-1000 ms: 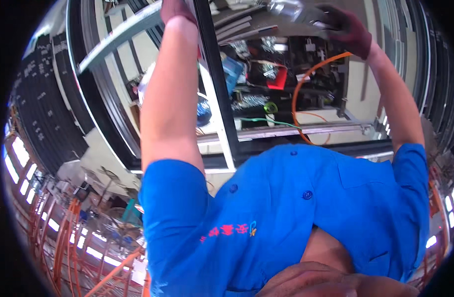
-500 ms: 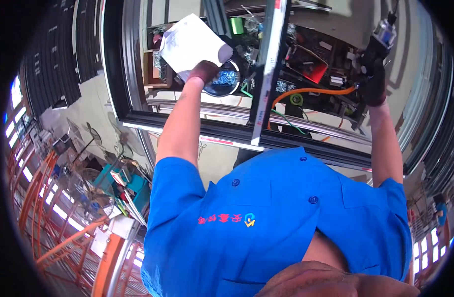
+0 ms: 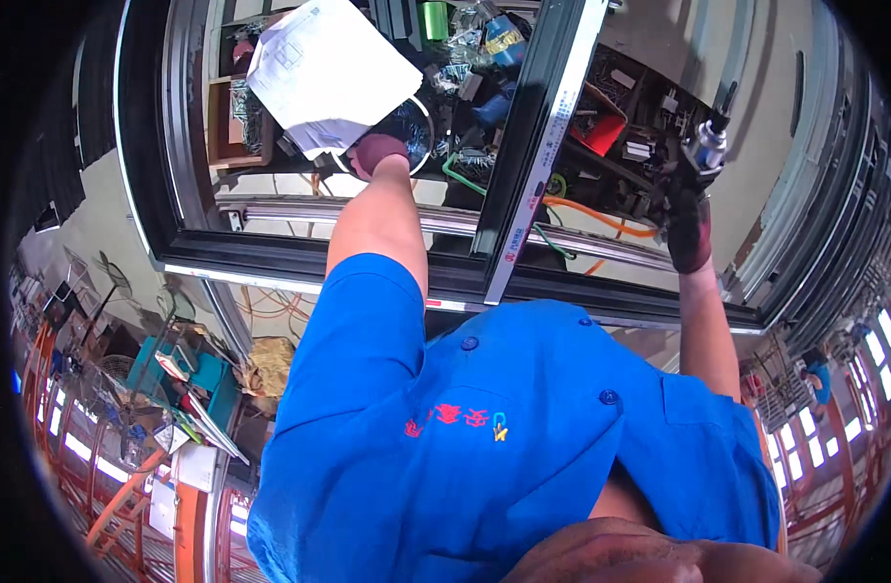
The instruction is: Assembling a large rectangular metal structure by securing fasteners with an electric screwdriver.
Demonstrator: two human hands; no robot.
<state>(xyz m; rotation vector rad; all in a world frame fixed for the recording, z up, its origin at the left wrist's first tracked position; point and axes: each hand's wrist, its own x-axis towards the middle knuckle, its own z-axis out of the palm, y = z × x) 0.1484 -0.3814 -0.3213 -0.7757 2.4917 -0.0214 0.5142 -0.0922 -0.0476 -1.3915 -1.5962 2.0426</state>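
Note:
My left hand (image 3: 375, 153), in a dark red glove, is at the near edge of a round bowl (image 3: 431, 136) that holds small bluish screws. A white paper sheet with a line drawing (image 3: 338, 73) lies over part of this bowl and touches or nearly touches the fingers. Those fingers are mostly hidden, so their grip does not show. On the right, my gloved right hand (image 3: 690, 233) is wrapped round a pneumatic screwdriver (image 3: 706, 151) with a silver front end, its bit pointing away from me. An orange air hose (image 3: 601, 216) runs to the tool.
A black frame with a crossbar (image 3: 538, 136) spans the work area before me. Beneath it lie a wooden box (image 3: 236, 126), a green cylinder (image 3: 435, 19), a blue bottle (image 3: 504, 39), a red box (image 3: 601, 131) and loose hardware. Dark profiles (image 3: 844, 194) line the right side.
My view has shifted, and the frame sits further left. My left hand has moved from over the screws toward the bowl's near edge. The right hand has drawn nearer with the screwdriver.

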